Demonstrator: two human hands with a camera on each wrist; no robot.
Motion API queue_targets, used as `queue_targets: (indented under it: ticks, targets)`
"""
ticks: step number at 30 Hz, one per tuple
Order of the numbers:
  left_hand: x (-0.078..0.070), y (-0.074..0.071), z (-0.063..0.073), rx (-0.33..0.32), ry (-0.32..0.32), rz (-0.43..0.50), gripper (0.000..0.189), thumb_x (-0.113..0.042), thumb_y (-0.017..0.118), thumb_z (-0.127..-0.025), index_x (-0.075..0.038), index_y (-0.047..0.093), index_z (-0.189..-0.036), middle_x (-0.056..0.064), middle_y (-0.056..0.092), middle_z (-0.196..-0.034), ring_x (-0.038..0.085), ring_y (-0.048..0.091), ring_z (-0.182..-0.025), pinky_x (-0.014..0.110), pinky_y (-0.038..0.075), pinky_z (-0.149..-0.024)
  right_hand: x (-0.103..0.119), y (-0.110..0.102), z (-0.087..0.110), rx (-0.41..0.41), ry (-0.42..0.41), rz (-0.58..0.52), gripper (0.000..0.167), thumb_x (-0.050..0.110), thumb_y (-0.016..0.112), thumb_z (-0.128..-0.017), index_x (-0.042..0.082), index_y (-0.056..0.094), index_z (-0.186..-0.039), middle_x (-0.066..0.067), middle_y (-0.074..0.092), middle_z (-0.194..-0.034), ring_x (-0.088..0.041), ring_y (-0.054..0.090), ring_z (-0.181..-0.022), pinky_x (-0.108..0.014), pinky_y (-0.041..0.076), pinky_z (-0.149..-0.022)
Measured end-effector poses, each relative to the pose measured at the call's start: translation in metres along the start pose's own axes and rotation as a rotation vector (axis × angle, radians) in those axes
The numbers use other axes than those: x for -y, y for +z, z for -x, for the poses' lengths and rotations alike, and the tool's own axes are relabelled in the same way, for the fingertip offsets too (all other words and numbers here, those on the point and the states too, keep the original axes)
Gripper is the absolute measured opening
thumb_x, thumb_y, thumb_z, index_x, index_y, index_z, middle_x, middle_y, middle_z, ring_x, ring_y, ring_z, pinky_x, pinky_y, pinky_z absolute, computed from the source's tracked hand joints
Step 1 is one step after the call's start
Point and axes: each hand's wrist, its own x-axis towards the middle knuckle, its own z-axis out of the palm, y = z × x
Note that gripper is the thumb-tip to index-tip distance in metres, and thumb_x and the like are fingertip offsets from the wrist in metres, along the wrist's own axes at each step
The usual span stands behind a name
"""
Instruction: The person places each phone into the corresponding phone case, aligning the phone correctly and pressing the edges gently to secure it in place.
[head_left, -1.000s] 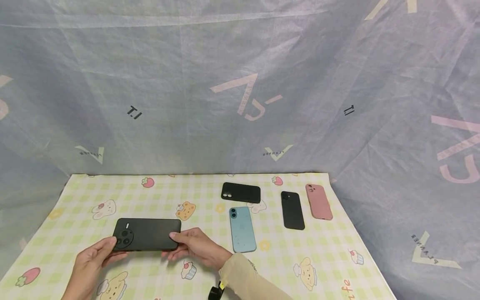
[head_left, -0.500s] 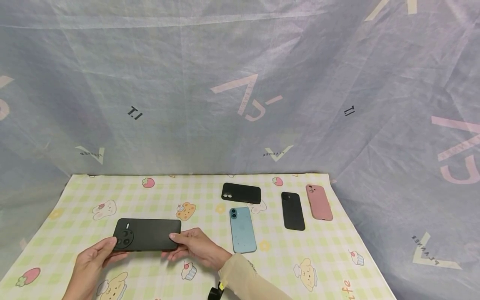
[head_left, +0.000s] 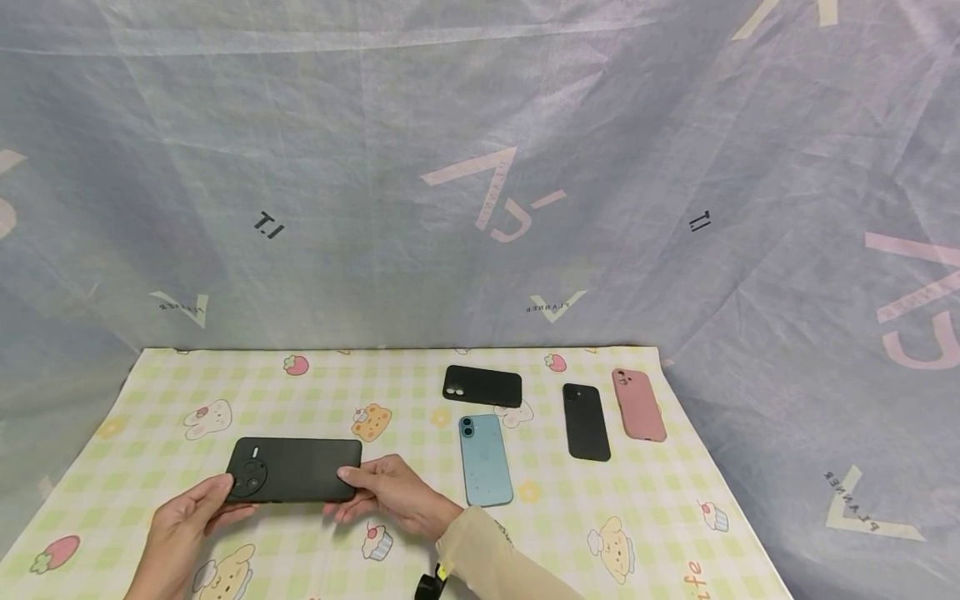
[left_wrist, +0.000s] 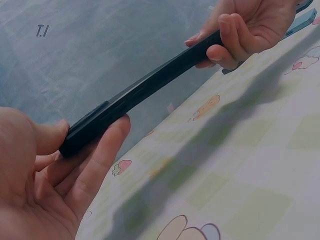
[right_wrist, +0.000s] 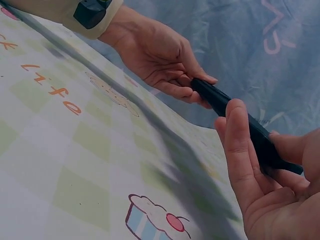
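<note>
A black phone (head_left: pixel 300 468) with a round camera island is held level on its long side, camera face up, at the front left of the table in the head view. My left hand (head_left: pixel 183 521) pinches its camera end, thumb on top and fingers below. At the other end my right hand (head_left: pixel 401 496) grips it the same way. In the left wrist view the phone (left_wrist: pixel 145 90) appears edge-on, raised over the cloth with a long shadow beneath. The right wrist view has both hands at the phone (right_wrist: pixel 255 132); its underside is mostly hidden.
On the checked tablecloth (head_left: pixel 300 400), right of my hands, lie a light blue phone (head_left: pixel 486 462), a black case (head_left: pixel 483 386) with camera holes, another black phone (head_left: pixel 586 422) and a pink phone case (head_left: pixel 639 404). A grey curtain (head_left: pixel 360 167) hangs behind the table.
</note>
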Motion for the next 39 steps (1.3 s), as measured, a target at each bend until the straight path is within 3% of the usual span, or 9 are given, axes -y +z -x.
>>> queue_targets:
  ticks: [4, 7, 11, 20, 25, 35, 39]
  targets:
    - [0.0004, 0.0011, -0.0004, -0.010, -0.009, -0.003, 0.039, -0.034, 0.060, -0.112, -0.005, 0.059, -0.138, -0.019, 0.073, -0.097, 0.013, 0.080, -0.085, 0.020, 0.062, -0.084, 0.0017, 0.0012, -0.0002, -0.015, -0.006, 0.025, 0.031, 0.028, 0.067, -0.108, -0.001, 0.078, -0.115, -0.026, 0.079, -0.104, -0.012, 0.078, -0.076, -0.022, 0.063, -0.070]
    - [0.0012, 0.0012, -0.0003, -0.007, 0.013, 0.009, 0.035, -0.033, 0.060, -0.112, -0.007, 0.063, -0.135, -0.021, 0.072, -0.099, 0.013, 0.079, -0.086, 0.022, 0.063, -0.084, 0.0024, 0.0016, -0.0008, -0.023, -0.011, 0.045, 0.033, 0.029, 0.066, -0.109, -0.001, 0.077, -0.116, -0.028, 0.078, -0.104, -0.011, 0.077, -0.074, -0.022, 0.063, -0.070]
    - [0.0017, 0.0003, -0.0004, 0.006, 0.031, 0.032, 0.010, -0.031, 0.061, -0.111, -0.027, 0.069, -0.115, -0.020, 0.074, -0.100, 0.014, 0.079, -0.086, 0.023, 0.063, -0.084, 0.0020, 0.0013, -0.0009, -0.022, -0.016, 0.060, 0.034, 0.030, 0.065, -0.110, -0.001, 0.077, -0.116, -0.027, 0.078, -0.104, -0.010, 0.077, -0.074, -0.022, 0.063, -0.070]
    - [-0.0002, 0.0011, 0.0007, -0.018, -0.012, -0.014, 0.033, -0.037, 0.061, -0.111, -0.011, 0.062, -0.130, -0.013, 0.076, -0.096, 0.014, 0.080, -0.086, 0.020, 0.062, -0.084, -0.0009, 0.0010, 0.0004, 0.001, -0.028, 0.092, 0.030, 0.031, 0.069, -0.107, 0.004, 0.079, -0.116, -0.015, 0.081, -0.103, -0.008, 0.074, -0.071, -0.022, 0.062, -0.068]
    - [-0.0011, 0.0020, 0.0010, -0.042, -0.036, -0.063, 0.064, -0.041, 0.059, -0.111, 0.010, 0.048, -0.148, -0.008, 0.078, -0.091, 0.015, 0.080, -0.083, 0.016, 0.060, -0.081, -0.0027, 0.0014, 0.0009, 0.007, -0.035, 0.092, 0.020, 0.020, 0.073, -0.104, 0.004, 0.080, -0.115, -0.014, 0.082, -0.103, -0.007, 0.073, -0.072, -0.021, 0.061, -0.069]
    - [-0.0011, 0.0019, 0.0001, -0.043, -0.042, -0.060, 0.064, -0.041, 0.059, -0.111, 0.009, 0.048, -0.148, -0.011, 0.077, -0.091, 0.015, 0.080, -0.083, 0.016, 0.061, -0.081, -0.0032, 0.0014, 0.0012, 0.032, -0.083, 0.074, 0.020, 0.014, 0.072, -0.104, -0.002, 0.078, -0.114, -0.020, 0.081, -0.102, -0.009, 0.075, -0.077, -0.021, 0.061, -0.071]
    - [-0.0018, 0.0027, -0.0001, -0.042, -0.054, -0.073, 0.076, -0.043, 0.058, -0.111, 0.016, 0.037, -0.154, -0.010, 0.077, -0.090, 0.014, 0.080, -0.083, 0.016, 0.060, -0.081, -0.0028, 0.0019, 0.0013, 0.030, -0.093, 0.080, 0.019, 0.013, 0.072, -0.104, -0.002, 0.078, -0.113, -0.020, 0.081, -0.101, -0.009, 0.075, -0.078, -0.021, 0.061, -0.071]
